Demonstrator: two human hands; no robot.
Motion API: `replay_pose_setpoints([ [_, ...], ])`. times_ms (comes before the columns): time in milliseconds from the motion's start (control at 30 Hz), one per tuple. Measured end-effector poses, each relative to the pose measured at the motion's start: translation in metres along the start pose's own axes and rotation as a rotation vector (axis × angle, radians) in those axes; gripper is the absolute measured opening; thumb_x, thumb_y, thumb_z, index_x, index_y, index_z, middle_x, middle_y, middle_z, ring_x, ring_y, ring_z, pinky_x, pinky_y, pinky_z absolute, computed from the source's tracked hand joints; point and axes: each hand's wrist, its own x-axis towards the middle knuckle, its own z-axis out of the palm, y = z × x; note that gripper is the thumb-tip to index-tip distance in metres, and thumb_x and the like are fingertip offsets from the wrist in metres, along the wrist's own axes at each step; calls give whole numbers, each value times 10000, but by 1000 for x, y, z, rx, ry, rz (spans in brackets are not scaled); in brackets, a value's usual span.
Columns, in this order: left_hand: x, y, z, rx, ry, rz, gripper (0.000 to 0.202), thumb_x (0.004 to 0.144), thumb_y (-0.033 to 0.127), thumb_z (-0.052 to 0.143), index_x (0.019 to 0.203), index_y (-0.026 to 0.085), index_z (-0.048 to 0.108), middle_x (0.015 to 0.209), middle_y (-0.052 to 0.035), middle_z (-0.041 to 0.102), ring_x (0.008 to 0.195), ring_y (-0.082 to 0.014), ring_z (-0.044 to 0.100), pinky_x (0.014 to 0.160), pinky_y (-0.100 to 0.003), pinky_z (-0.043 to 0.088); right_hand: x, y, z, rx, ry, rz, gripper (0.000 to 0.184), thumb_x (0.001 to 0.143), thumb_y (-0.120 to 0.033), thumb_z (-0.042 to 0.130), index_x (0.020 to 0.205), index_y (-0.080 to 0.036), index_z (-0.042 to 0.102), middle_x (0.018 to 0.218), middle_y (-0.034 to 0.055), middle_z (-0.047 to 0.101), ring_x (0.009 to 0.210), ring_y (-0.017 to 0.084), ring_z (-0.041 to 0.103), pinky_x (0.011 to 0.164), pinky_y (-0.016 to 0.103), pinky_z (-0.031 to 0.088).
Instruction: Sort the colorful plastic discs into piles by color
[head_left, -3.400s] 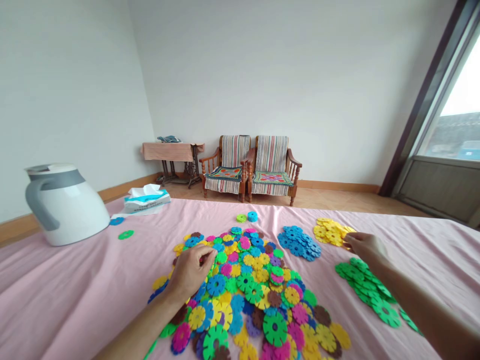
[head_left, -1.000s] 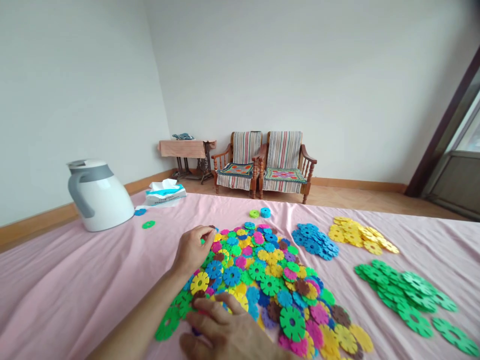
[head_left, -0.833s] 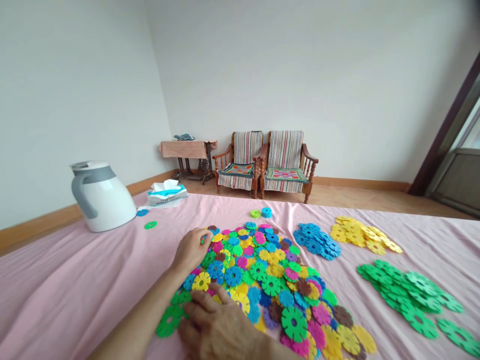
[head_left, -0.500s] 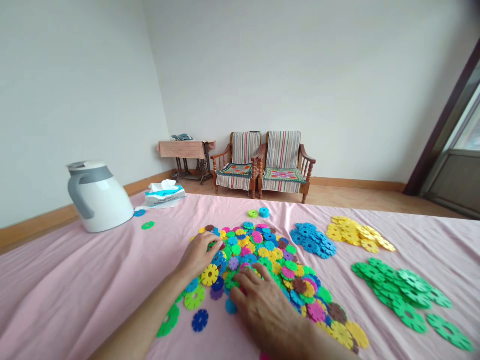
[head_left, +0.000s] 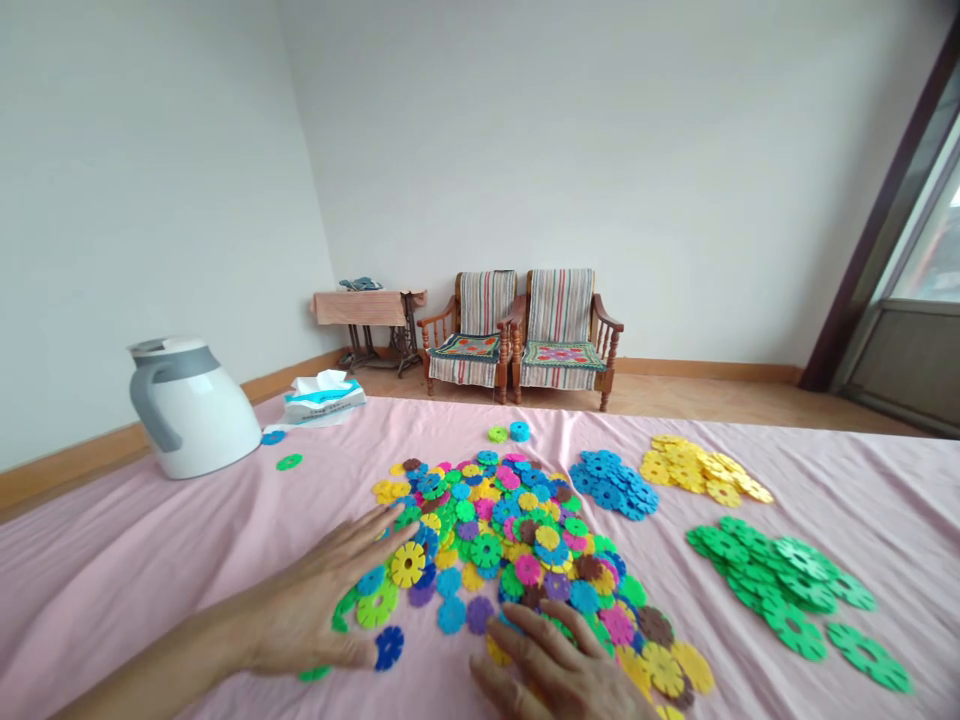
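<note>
A mixed pile of flat, notched plastic discs (head_left: 486, 550) in many colours lies spread on the pink cloth before me. My left hand (head_left: 330, 590) rests at the pile's left edge, fingers stretched out and thumb apart. Its thumb tip is by a dark blue disc (head_left: 389, 648), and a lime green disc (head_left: 376, 605) lies between thumb and fingers. At the near side of the pile, my right hand (head_left: 566, 665) lies palm down with fingers spread over several discs. What is under its palm is hidden.
Sorted heaps of blue discs (head_left: 611, 485), yellow discs (head_left: 701, 468) and green discs (head_left: 780, 575) lie to the right. A white and grey jug (head_left: 206, 415) and a tissue box (head_left: 322, 400) stand at left on the pink cloth (head_left: 187, 560). Two wooden armchairs (head_left: 562, 320) are beyond.
My left hand has moved back toward me and opened out along the pile's left edge. The right hand has drawn nearer, uncovering discs in the middle. The view has shifted slightly.
</note>
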Motion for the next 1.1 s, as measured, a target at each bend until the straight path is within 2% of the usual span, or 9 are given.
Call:
replay_pose_setpoints([
  [67, -26, -3, 3, 49, -27, -30, 993, 693, 606, 695, 1473, 376, 124, 1548, -41, 97, 1396, -377, 157, 1098, -559, 218, -1, -1, 5, -32, 41, 9, 298, 973, -320, 442, 1265, -302, 496, 1170, -28, 684, 1065, 161, 619, 906, 296, 465],
  [133, -41, -5, 10, 60, -20, -56, 962, 732, 597, 662, 1468, 381, 82, 1541, -30, 84, 1396, -367, 150, 1098, -550, 232, 2, 1, 6, -78, 61, -8, 300, 974, -310, 432, 1261, -278, 516, 1154, -26, 695, 1045, 163, 634, 872, 293, 483],
  [233, -43, -3, 21, 45, 9, -39, 883, 806, 560, 609, 1465, 398, 44, 1536, 1, 71, 1401, -343, 153, 1113, -514, 235, 4, 6, 6, -163, 56, -23, 312, 975, -297, 412, 1257, -253, 537, 1127, -22, 708, 997, 156, 659, 805, 288, 507],
  [367, -17, 0, 31, 45, 47, 2, 826, 863, 543, 551, 1477, 386, 23, 1545, 17, 16, 1412, -337, 121, 1130, -502, 197, -1, 10, 10, -186, 5, 16, 368, 959, -386, 426, 1272, -231, 541, 1145, 1, 701, 974, 165, 672, 782, 295, 521],
  [500, 15, 4, 34, 66, 66, 21, 828, 865, 591, 514, 1489, 354, 24, 1563, -2, 14, 1418, -360, 72, 1127, -540, 166, -12, 12, 18, -185, -35, 62, 465, 931, -483, 441, 1304, -215, 522, 1217, 23, 663, 1036, 187, 649, 812, 300, 519],
  [633, 43, 13, 36, 79, 76, 38, 837, 861, 630, 480, 1497, 328, 26, 1573, -33, 28, 1422, -374, 44, 1113, -597, 121, -18, 12, 24, -176, -39, 98, 472, 919, -454, 473, 1326, -216, 505, 1246, 43, 644, 1088, 205, 621, 845, 311, 504],
  [800, 75, 29, 44, 63, 135, 100, 781, 877, 620, 461, 1497, 334, 82, 1578, -43, 50, 1422, -374, 94, 1119, -593, 142, -21, 11, 23, -161, -25, 214, 481, 890, -462, 515, 1297, -206, 538, 1271, 56, 627, 1096, 214, 612, 851, 316, 500],
  [967, 91, 58, 47, 19, 126, 183, 719, 890, 608, 447, 1489, 340, 155, 1573, -35, 111, 1420, -381, 97, 1110, -628, 111, -23, 13, 17, -126, 17, 281, 514, 873, -467, 548, 1308, -193, 530, 1292, 52, 613, 1089, 201, 613, 855, 296, 495],
  [1100, 98, 75, 40, -140, 149, 280, 587, 964, 495, 378, 1490, 325, 180, 1559, -9, 188, 1423, -300, 172, 1154, -527, 133, -23, 15, 18, -81, 32, 315, 514, 864, -457, 564, 1304, -194, 531, 1282, 58, 620, 1085, 205, 616, 851, 293, 495],
])
